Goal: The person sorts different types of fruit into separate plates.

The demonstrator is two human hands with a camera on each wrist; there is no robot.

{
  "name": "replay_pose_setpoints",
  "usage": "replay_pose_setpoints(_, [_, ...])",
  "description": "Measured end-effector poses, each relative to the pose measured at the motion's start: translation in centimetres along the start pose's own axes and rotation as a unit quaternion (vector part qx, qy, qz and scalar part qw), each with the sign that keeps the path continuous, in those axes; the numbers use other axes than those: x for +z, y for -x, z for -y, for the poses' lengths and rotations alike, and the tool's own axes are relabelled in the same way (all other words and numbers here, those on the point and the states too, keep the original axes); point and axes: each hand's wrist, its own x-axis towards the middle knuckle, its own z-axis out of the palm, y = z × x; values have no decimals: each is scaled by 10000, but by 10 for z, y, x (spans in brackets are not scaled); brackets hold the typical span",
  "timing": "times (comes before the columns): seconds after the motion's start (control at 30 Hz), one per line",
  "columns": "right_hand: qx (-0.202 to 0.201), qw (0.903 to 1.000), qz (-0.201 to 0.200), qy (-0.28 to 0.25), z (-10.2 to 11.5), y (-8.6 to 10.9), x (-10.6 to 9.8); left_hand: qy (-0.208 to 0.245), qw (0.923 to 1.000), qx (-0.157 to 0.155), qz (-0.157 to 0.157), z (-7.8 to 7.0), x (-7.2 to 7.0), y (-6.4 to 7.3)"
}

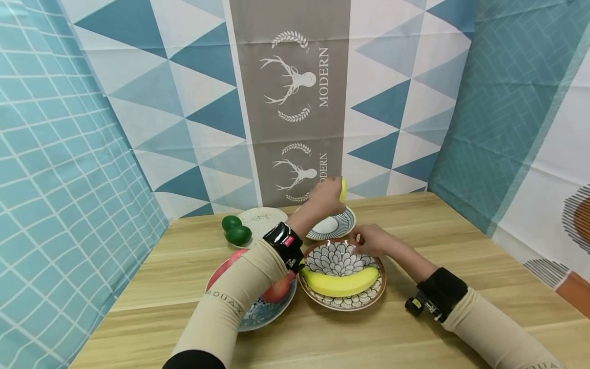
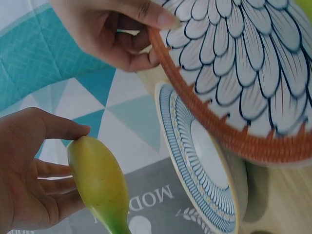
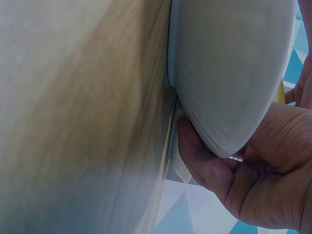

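My left hand [image 1: 326,197] pinches a yellow banana [image 2: 100,178], green at one end, between thumb and fingers. In the head view it is raised over the far side of a white plate with blue stripes [image 1: 338,225], and mostly hidden by the hand. My right hand [image 1: 374,240] grips the far right rim of a brown-rimmed plate with a petal pattern [image 1: 338,259], thumb on top and fingers curled beneath, as the right wrist view shows. Another banana [image 1: 341,283] lies across the near part of that plate.
Left of the petal plate, a blue patterned bowl [image 1: 265,313] holds several red fruits [image 1: 276,289], partly behind my left forearm. Two green fruits [image 1: 238,234] lie at the left edge of a white plate [image 1: 262,220]. Patterned cloth walls enclose the wooden table [image 1: 156,312].
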Motion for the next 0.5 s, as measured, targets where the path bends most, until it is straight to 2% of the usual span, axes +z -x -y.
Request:
replay_pose_setpoints(0.23, [-27, 10000, 54, -74, 1, 1, 1, -64, 9996, 113, 261, -5, 12, 5])
replay_pose_setpoints(0.5, [65, 10000, 21, 10, 2, 0, -3, -28, 9992, 234, 309, -1, 18, 13])
